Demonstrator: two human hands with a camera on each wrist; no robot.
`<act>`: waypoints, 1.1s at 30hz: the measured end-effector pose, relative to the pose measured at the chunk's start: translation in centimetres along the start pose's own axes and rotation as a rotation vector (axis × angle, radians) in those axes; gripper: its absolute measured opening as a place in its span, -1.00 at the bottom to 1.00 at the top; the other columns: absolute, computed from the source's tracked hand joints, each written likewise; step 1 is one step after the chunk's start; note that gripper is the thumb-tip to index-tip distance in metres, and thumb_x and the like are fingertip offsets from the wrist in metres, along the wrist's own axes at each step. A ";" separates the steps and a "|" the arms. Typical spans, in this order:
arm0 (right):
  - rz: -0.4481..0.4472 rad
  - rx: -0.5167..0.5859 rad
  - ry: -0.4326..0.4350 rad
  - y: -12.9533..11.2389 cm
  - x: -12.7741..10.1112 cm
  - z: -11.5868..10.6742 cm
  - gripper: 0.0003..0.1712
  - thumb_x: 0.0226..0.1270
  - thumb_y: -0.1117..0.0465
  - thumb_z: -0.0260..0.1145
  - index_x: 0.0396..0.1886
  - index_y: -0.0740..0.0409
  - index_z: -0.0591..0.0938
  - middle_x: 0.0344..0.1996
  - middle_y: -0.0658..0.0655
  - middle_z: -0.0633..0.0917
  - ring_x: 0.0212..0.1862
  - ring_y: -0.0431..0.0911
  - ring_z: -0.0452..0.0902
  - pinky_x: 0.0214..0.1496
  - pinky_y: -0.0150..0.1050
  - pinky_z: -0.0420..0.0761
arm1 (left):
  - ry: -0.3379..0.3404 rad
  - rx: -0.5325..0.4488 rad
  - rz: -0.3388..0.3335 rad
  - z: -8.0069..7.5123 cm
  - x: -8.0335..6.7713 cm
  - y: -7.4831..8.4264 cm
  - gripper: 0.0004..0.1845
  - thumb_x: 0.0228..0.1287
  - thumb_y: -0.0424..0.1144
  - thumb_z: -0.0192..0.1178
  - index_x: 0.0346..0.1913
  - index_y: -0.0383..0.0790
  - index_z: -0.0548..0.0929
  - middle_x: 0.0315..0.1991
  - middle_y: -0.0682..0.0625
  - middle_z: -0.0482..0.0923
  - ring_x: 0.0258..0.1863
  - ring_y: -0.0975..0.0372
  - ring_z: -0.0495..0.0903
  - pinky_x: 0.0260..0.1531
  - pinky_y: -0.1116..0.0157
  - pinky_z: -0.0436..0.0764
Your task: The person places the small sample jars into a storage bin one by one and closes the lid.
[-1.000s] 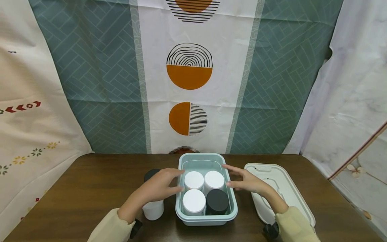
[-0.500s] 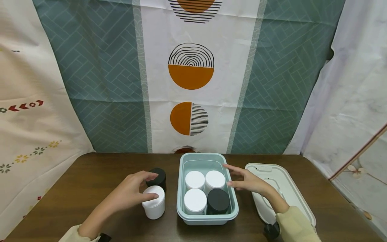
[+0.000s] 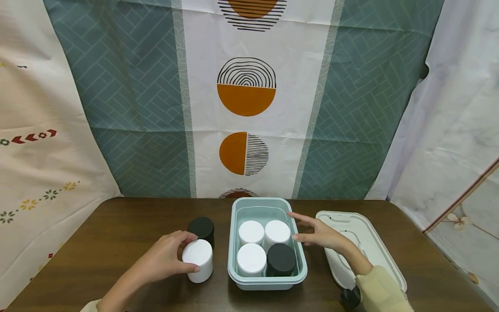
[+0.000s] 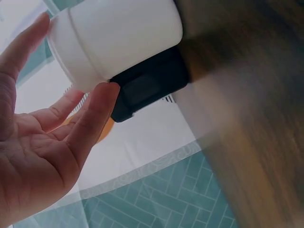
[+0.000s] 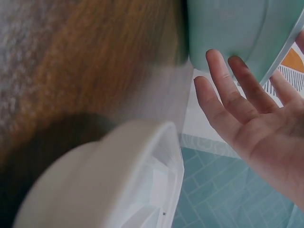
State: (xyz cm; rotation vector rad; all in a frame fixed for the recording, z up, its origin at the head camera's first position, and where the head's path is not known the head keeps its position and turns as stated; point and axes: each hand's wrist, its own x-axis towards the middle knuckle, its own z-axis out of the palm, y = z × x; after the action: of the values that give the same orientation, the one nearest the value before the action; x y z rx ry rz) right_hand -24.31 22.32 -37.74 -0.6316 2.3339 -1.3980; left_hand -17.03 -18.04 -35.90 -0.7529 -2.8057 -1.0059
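In the head view my left hand (image 3: pixel 165 257) is at a white lidded jar (image 3: pixel 198 260) on the table, thumb at the near side of the lid and fingers at the far side. The left wrist view has the same jar (image 4: pixel 121 35) upright between thumb and fingertips. Right behind it stands a black jar (image 3: pixel 202 229). A pale blue-green box (image 3: pixel 269 282) holds several jars: white ones (image 3: pixel 251 258) and a black one (image 3: pixel 281 259) at the near right corner. My right hand (image 3: pixel 317 232) touches the box's right rim with spread, relaxed fingers; the right wrist view shows them beside its wall (image 5: pixel 228 28).
A whitish lid (image 3: pixel 383 260) lies on the dark wooden table (image 3: pixel 136 229), right of the box and partly under my right forearm. A patterned cloth (image 3: pixel 148 164) hangs behind the table, with pale cloths at both sides.
My left hand has left the box's left side and moved left, then lowered its thumb and fingers around the white jar's lid. My right hand has stayed at the box's rim.
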 end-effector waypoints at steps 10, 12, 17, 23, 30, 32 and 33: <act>0.002 0.000 0.003 0.1 0.0 0.0 -0.20 0.20 0.11 0.28 0.39 0.10 0.16 0.20 0.43 0.30 0.14 0.23 0.34 -0.15 0.02 0.56 | 0.028 0.019 -0.007 0.5 0.1 0.0 -0.37 -0.29 -0.02 0.49 -0.12 -0.32 0.54 -0.29 0.03 0.54 -0.35 0.28 0.50 -0.42 0.40 0.52; 0.001 0.000 0.002 0.1 0.0 0.0 -0.20 0.20 0.11 0.27 0.39 0.10 0.15 0.20 0.43 0.30 0.14 0.24 0.34 -0.14 0.02 0.56 | 0.025 0.006 -0.010 0.4 0.2 0.1 -0.37 -0.28 -0.04 0.49 -0.13 -0.34 0.54 -0.30 0.02 0.55 -0.37 0.29 0.52 -0.43 0.41 0.52; 0.002 -0.007 0.002 0.1 0.0 0.0 -0.21 0.20 0.10 0.27 0.39 0.09 0.16 0.20 0.44 0.32 0.11 0.23 0.37 -0.16 0.01 0.56 | 0.025 -0.025 -0.004 -0.1 0.3 0.5 -0.39 -0.28 -0.06 0.49 -0.14 -0.36 0.55 -0.30 0.02 0.57 -0.39 0.31 0.56 -0.43 0.42 0.54; 0.010 -0.007 0.011 0.3 0.1 -0.1 -0.20 0.18 0.10 0.29 0.39 0.06 0.17 0.22 0.43 0.28 0.15 0.23 0.33 -0.16 -0.02 0.57 | 0.093 0.006 0.024 -1.4 0.8 1.8 -0.42 -0.30 -0.06 0.50 -0.16 -0.29 0.57 -0.30 0.07 0.57 -0.37 0.32 0.54 -0.40 0.40 0.54; 0.008 0.003 0.007 0.5 0.1 -0.1 -0.20 0.19 0.11 0.29 0.39 0.04 0.17 0.23 0.43 0.27 0.15 0.24 0.33 -0.15 -0.01 0.57 | 0.186 0.044 0.007 -2.5 2.2 3.8 -0.44 -0.30 -0.12 0.51 -0.15 -0.23 0.57 -0.27 0.08 0.57 -0.34 0.30 0.51 -0.35 0.34 0.52; 0.006 0.006 0.004 0.5 0.2 -0.1 -0.21 0.19 0.11 0.28 0.39 0.03 0.17 0.23 0.42 0.26 0.15 0.24 0.33 -0.14 -0.01 0.57 | 0.195 0.042 0.009 -2.6 2.6 4.3 -0.43 -0.30 -0.13 0.50 -0.12 -0.24 0.57 -0.23 0.05 0.57 -0.32 0.28 0.51 -0.33 0.31 0.53; 0.006 0.008 0.002 0.5 0.2 -0.1 -0.21 0.19 0.11 0.28 0.39 0.02 0.17 0.23 0.42 0.27 0.15 0.23 0.33 -0.14 -0.01 0.56 | 0.200 0.041 0.009 -2.6 2.9 4.5 -0.42 -0.29 -0.14 0.50 -0.10 -0.24 0.57 -0.21 0.05 0.58 -0.30 0.27 0.51 -0.32 0.30 0.53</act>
State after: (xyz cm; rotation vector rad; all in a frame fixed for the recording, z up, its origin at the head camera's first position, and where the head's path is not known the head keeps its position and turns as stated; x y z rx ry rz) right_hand -24.62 22.54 -38.15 -0.6214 2.3292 -1.4051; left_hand -17.70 -15.41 -30.55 -0.6214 -2.6412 -0.9604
